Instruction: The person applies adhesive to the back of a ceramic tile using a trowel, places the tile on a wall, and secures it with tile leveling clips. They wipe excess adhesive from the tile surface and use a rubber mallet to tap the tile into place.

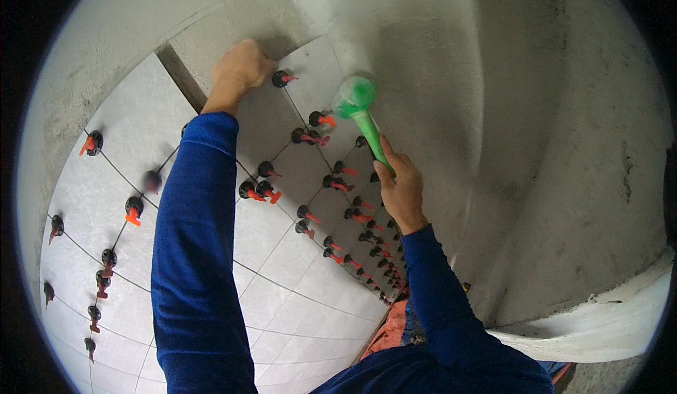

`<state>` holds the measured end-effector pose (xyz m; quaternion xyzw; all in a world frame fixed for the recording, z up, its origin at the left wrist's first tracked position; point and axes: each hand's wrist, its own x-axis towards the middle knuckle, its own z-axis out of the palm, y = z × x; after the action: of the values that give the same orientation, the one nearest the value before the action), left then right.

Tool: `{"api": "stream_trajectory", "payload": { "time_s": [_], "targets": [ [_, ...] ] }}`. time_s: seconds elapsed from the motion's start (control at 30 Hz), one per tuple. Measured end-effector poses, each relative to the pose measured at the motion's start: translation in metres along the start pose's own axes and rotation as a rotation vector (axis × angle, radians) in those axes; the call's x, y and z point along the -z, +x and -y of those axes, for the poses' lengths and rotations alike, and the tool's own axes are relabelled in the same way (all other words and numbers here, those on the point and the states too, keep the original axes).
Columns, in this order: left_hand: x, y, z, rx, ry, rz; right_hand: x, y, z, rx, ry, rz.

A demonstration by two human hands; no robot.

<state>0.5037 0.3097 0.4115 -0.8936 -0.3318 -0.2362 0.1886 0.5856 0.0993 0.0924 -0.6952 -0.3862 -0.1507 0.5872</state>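
Note:
My right hand (403, 191) is wrapped around the green handle of a mallet (355, 98). The mallet's round head, green with a whitish part, is up in front of the grey tile (314, 62) at the top of the tiled wall. My left hand (242, 67) is at the upper edge of the tiles with its fingers curled in; whatever is inside them, if anything, is hidden. Just right of it a black round tile leveler (281, 79) with a red handle sits on a joint. Another leveler (317, 119) is below the mallet head.
Large pale tiles (271, 267) cover the wall, with several more black and red levelers along their joints. A dark slot (180, 78) runs between tiles by my left forearm. Bare grey plaster (550, 147) fills the right side. Orange material (389, 329) shows low down.

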Motion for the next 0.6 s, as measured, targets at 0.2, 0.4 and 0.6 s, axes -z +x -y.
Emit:
{"api": "stream_trajectory", "payload": {
  "time_s": [0.2, 0.4, 0.6],
  "targets": [
    [0.006, -0.009, -0.005, -0.003, -0.006, 0.011, -0.028, 0.012, -0.01, 0.092, 0.065, -0.087],
    [0.007, -0.01, -0.004, -0.009, -0.027, 0.002, -0.028, 0.016, -0.016, 0.091, 0.091, -0.047],
    [0.005, -0.004, -0.003, -0.013, 0.004, 0.012, -0.011, 0.014, -0.011, 0.093, 0.151, -0.124]
  ]
}}
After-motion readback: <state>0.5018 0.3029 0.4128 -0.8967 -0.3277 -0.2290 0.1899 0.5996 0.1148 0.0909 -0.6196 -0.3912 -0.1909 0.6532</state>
